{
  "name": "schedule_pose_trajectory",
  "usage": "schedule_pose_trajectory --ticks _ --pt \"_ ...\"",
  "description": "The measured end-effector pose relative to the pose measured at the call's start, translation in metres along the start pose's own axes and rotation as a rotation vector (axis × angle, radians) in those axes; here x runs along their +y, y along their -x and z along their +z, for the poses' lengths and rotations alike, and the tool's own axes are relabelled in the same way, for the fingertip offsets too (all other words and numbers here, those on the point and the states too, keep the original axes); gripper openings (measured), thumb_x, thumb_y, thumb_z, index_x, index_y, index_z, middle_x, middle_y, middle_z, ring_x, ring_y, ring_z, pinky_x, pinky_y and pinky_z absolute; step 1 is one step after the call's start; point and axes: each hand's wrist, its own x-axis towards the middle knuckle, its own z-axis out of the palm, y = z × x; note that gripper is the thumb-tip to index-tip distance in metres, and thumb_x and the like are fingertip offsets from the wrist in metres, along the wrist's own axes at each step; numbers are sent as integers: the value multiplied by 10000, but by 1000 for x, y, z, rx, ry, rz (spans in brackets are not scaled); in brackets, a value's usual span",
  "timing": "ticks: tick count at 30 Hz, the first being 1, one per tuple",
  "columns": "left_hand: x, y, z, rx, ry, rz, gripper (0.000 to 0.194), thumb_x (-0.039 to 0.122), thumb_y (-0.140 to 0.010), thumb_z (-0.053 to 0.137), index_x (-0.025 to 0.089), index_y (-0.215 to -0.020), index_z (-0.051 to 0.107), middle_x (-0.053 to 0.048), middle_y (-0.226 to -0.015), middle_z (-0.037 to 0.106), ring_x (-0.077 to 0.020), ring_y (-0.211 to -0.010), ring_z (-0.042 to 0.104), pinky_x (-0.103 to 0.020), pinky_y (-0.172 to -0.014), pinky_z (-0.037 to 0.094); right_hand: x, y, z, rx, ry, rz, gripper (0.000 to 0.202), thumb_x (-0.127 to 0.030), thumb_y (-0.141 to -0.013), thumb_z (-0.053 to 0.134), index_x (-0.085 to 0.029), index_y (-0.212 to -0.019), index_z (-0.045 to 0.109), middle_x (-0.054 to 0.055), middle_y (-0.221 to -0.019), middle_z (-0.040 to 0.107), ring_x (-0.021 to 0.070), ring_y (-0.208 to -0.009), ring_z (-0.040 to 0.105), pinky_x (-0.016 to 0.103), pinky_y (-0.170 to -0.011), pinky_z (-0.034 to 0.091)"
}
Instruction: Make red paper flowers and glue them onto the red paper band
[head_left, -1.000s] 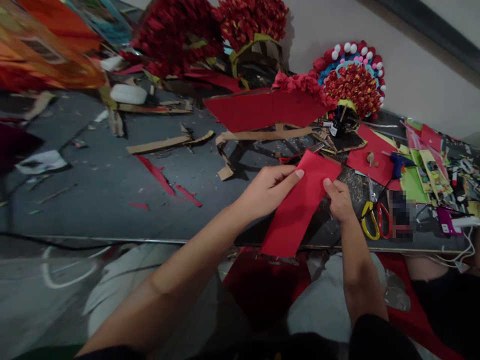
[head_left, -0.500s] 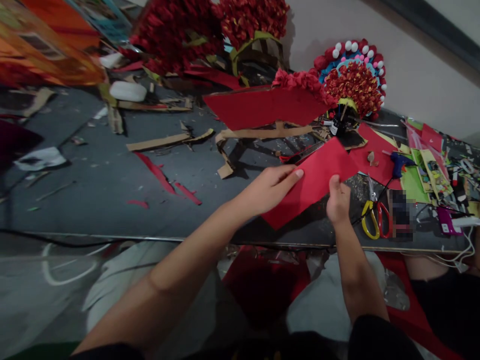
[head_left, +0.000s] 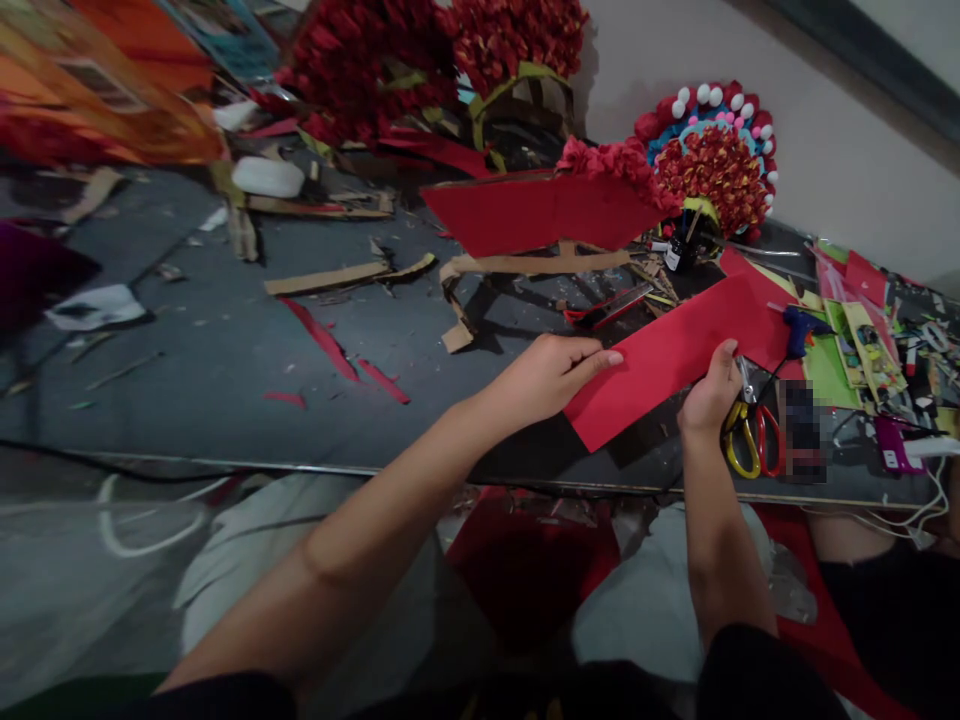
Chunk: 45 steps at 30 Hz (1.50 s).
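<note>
Paper strip (head_left: 652, 370) should prove light, easily creased and best held by its edges, where fingers of the left hand (head_left: 551, 372) and right hand (head_left: 707, 402) pinch it.

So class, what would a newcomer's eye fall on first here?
Probably the bright red strip in front, gripped by the left hand and the right hand. Next, perhaps, the rounded red, blue and white ornament at the back, right of centre. Bright-handled scissors lie just beside the right hand.
</note>
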Motion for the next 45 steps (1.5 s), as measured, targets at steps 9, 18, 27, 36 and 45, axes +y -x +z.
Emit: schedule_pose_trajectory --ticks 9,18,27,36,45 --pt "-5 -1 -12 310 70 -99 289 418 -820 531 167 -898 652 20 -596 557 -99 -500 436 -202 -449 300 -9 3 -1 -595 -286 275 330 -548 -745 603 -219 -717 587 -26 -596 597 129 -542 601 241 -463 488" --pt "-14 0 -10 310 -131 -24 408 383 -811 565 168 -1158 579 -74 -1039 636 -177 -820 599 -284 -736 482 -11 10 7 -605 -53 221 291 -481 -757 596 -200 -683 610 -25 -531 613 119 -482 604 212 -462 468" --pt "-12 2 2 178 4 -71 826 525 -651 713 124 -1311 421 -172 -1323 498 -316 -1187 492 -453 -996 397 -10 20 5 -589 426 -389 300 -426 -849 524 -217 -692 672 20 -613 667 138 -565 589 240 -583 426" --pt "-7 3 0 82 242 -87 823 506 -626 737 120 -1287 434 -164 -1302 509 -294 -1143 519 -408 -967 419 -9 20 4 -647 307 -408 274 -346 -878 479 -221 -769 697 39 -717 712 160 -661 643 245 -623 462" --pt "-13 0 -5 32 436 -110 731 483 -691 677 118 -1282 450 -157 -1287 527 -285 -1132 529 -434 -971 423 -17 15 4 -616 125 -79 251 -419 -815 572 -213 -699 657 -4 -587 650 141 -548 600 255 -572 465"
